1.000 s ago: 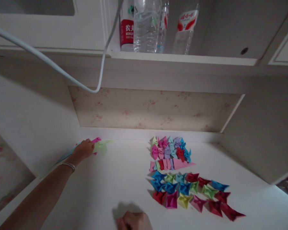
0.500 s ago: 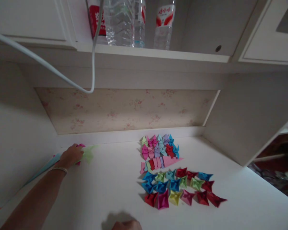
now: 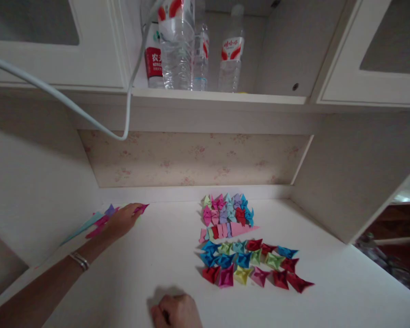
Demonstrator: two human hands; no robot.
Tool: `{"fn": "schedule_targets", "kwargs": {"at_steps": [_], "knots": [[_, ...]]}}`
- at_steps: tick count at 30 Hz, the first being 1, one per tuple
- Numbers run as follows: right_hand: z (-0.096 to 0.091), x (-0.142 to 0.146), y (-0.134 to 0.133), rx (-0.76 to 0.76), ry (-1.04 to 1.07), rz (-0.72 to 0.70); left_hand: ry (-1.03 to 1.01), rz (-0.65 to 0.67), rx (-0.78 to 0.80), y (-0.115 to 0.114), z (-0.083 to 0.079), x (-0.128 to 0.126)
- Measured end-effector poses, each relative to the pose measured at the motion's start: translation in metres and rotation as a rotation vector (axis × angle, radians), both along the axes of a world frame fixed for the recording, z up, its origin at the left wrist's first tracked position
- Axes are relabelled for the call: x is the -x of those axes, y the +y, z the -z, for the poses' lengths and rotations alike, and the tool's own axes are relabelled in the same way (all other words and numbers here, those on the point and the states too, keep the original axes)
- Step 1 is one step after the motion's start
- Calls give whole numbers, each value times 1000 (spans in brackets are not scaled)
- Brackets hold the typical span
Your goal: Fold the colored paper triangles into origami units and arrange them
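Note:
My left hand (image 3: 123, 220) reaches to the far left of the white desk (image 3: 164, 264) and lies flat, fingers stretched out, on a loose stack of coloured paper sheets (image 3: 99, 222). A pink sheet corner pokes out past my fingertips. My right hand (image 3: 176, 312) rests closed in a fist at the desk's near edge; what it holds, if anything, is hidden. To the right of centre lie several folded paper pieces (image 3: 251, 266) in red, blue, green, yellow and pink, with a tighter cluster of small folded pieces (image 3: 227, 212) behind them.
A shelf above holds water bottles (image 3: 177, 50). A white cable (image 3: 89, 116) hangs from it in a loop over the desk's left side. Cabinet walls close in the desk on the left and right. A floral back panel (image 3: 194, 159) runs behind.
The light green sheet that showed by my left hand is gone from sight and the hand now lies flatter on the stack. My right hand has come further into view.

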State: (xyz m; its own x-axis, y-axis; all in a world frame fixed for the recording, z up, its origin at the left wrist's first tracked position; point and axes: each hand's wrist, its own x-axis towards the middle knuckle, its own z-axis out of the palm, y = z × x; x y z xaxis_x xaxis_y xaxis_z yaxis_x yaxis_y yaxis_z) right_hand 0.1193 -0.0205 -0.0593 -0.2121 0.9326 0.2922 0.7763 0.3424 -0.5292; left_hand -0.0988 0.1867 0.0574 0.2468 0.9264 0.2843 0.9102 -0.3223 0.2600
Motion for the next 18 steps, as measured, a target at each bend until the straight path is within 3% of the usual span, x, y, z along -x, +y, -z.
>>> {"fn": "schedule_targets", "kwargs": {"at_steps": [4,7,15,18], "knots": [[-22,-9,-7,21,-15,-74,-160,66,132,-48,-5,-55],[-32,-14,-12,28,-40,-86,-272,201,221,-78,-1,-97],[-35,-24,-16,1,-63,-172,-603,395,375,-119,-1,-225],[-30,-23,-14,25,-13,-197,-623,464,358,-135,-5,-276]]}}
